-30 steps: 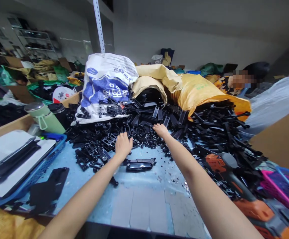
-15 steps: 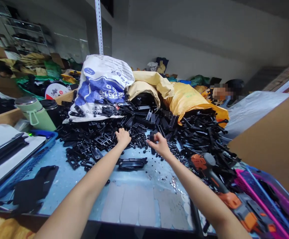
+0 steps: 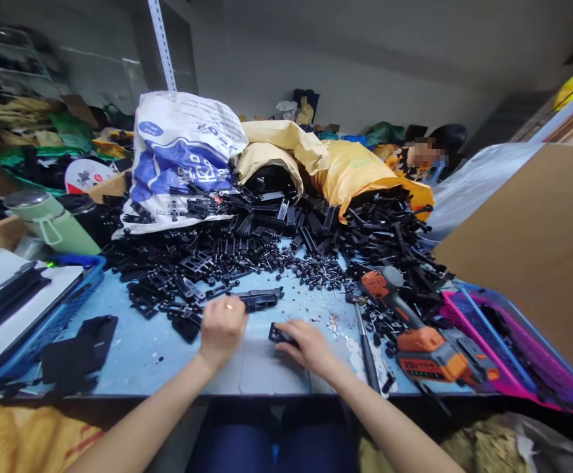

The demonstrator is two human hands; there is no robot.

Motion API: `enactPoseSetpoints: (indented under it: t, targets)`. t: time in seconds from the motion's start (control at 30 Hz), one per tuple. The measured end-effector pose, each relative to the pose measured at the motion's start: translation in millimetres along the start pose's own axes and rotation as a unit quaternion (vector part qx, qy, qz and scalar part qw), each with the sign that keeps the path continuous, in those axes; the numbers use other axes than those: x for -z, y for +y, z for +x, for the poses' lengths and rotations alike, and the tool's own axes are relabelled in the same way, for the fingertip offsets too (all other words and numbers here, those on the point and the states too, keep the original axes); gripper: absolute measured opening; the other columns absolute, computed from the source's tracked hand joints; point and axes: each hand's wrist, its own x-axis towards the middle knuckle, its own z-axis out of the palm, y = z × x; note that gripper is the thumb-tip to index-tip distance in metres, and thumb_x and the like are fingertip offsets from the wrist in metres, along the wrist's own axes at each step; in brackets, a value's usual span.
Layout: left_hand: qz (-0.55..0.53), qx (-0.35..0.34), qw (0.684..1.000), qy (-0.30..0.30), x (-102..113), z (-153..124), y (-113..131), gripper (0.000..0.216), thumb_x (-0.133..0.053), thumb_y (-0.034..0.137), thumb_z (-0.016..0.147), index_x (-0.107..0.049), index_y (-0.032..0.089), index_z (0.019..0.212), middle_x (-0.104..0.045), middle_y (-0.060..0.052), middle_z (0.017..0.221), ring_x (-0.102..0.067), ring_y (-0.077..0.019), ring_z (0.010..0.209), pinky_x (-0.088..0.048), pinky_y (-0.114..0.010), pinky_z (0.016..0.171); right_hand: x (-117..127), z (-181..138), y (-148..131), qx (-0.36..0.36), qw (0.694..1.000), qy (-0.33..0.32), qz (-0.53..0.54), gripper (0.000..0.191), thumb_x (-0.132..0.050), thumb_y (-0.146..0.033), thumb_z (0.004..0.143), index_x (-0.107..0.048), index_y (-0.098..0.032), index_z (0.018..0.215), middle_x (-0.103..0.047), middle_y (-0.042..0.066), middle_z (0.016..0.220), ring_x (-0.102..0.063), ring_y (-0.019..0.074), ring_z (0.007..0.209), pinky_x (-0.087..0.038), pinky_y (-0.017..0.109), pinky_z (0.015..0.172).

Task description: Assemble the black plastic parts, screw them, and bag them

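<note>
My left hand (image 3: 222,327) is curled near the front of the light blue table (image 3: 133,348), fingers closed on something I cannot make out; a ring shows on one finger. My right hand (image 3: 303,345) pinches a small black plastic part (image 3: 277,335) against the table. Just beyond both hands lies a long black plastic piece (image 3: 261,297). A large heap of black plastic parts (image 3: 286,236) spills across the table behind it.
A white and blue sack (image 3: 183,157) and yellow sacks (image 3: 345,171) lie behind the heap. An orange power screwdriver (image 3: 414,328) and a pink basket (image 3: 503,355) sit at right, a blue tray (image 3: 77,289) and a green flask (image 3: 52,220) at left. Another person sits far back right.
Both hands have drawn back from the heap to the table's front edge. My right hand brought a small black part with it and now holds it down on the table.
</note>
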Motion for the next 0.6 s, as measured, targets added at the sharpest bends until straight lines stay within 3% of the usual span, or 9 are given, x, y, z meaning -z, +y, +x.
enactPoseSetpoints:
  t: [0.07,0.17,0.27,0.37,0.5,0.6]
  targets:
    - [0.018,-0.037,0.998,-0.049,-2.4,-33.0,17.3,0.020,-0.041,0.009,0.075,-0.058,0.017,0.070,-0.059,-0.007,0.070,-0.055,-0.0221,0.071,-0.044,-0.037,0.066,-6.5,-17.9,-0.5,0.006,0.995,-0.038,-0.088,0.034,-0.048,-0.036,0.085,-0.049,-0.026,0.117,-0.059,0.007,0.099,-0.053,0.0226,0.090,-0.043,0.036,0.077]
    - [0.097,-0.096,0.983,-0.120,-7.5,-72.4,32.2,0.032,-0.036,-0.001,0.071,-0.062,0.009,0.088,-0.061,-0.014,0.082,-0.056,-0.0251,0.078,-0.045,-0.039,0.066,-13.3,-34.6,-0.4,-0.016,0.991,-0.040,-0.130,0.037,-0.045,-0.035,0.087,-0.045,-0.027,0.123,-0.056,0.007,0.106,-0.050,0.0231,0.094,-0.043,0.036,0.077]
    - [0.143,-0.148,0.967,-0.147,-9.0,-94.9,27.3,0.036,-0.036,0.000,0.075,-0.059,0.006,0.102,-0.058,-0.019,0.101,-0.053,-0.0282,0.093,-0.044,-0.044,0.076,-17.8,-39.7,0.3,-0.028,0.991,-0.025,-0.131,0.039,-0.044,-0.035,0.087,-0.042,-0.027,0.125,-0.054,0.007,0.112,-0.048,0.0241,0.097,-0.043,0.038,0.079]
    - [0.103,-0.172,0.969,-0.146,-11.4,-96.6,12.9,0.032,-0.038,0.005,0.080,-0.057,0.008,0.104,-0.056,-0.017,0.107,-0.051,-0.0280,0.101,-0.042,-0.044,0.083,-21.2,-38.1,0.2,-0.041,0.992,-0.006,-0.119,0.037,-0.044,-0.036,0.087,-0.045,-0.027,0.123,-0.056,0.008,0.107,-0.049,0.0248,0.095,-0.043,0.041,0.079]
    - [-0.040,-0.103,0.974,-0.198,-16.3,-76.5,7.7,0.026,-0.042,0.017,0.084,-0.055,0.014,0.106,-0.059,-0.011,0.092,-0.055,-0.0234,0.088,-0.046,-0.039,0.076,-21.5,-31.0,-4.6,-0.070,0.997,0.043,0.015,0.036,-0.042,-0.037,0.087,-0.048,-0.027,0.121,-0.056,0.008,0.105,-0.051,0.0229,0.098,-0.043,0.039,0.085]
    - [-0.202,-0.012,0.958,-0.204,-14.5,-61.6,21.5,0.026,-0.038,0.026,0.087,-0.054,0.018,0.107,-0.057,-0.007,0.095,-0.055,-0.0184,0.088,-0.046,-0.033,0.077,-21.0,-23.9,-12.2,-0.144,0.958,0.059,0.242,0.039,-0.039,-0.043,0.087,-0.045,-0.027,0.122,-0.056,0.007,0.106,-0.058,0.0196,0.087,-0.048,0.036,0.078]
